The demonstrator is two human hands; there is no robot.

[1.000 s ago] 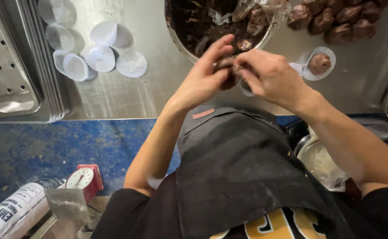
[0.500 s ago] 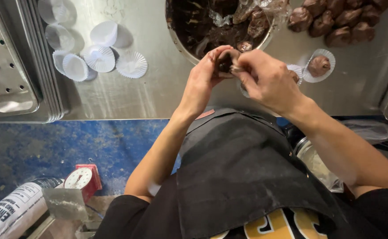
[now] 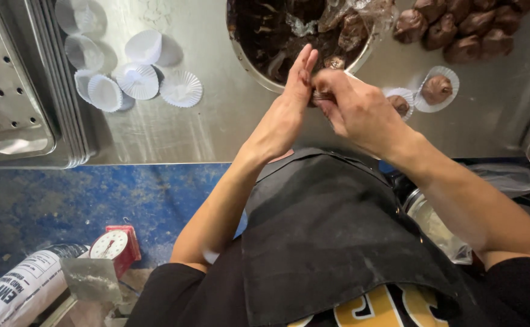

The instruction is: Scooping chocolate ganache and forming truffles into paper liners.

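Right at the near rim of the metal bowl (image 3: 250,60), both hands are pressed together around a small brown lump (image 3: 320,95).

Left hand (image 3: 286,109) is flat with fingers straight, right hand (image 3: 359,109) is curled against it, and the lump is pinched between them, mostly hidden. Bowl holds dark chocolatey mix. Right of the bowl sit two filled paper cups (image 3: 437,89) and a pile of brown balls (image 3: 458,27); left of it, empty white paper cups (image 3: 137,82) and a perforated tray (image 3: 5,91).
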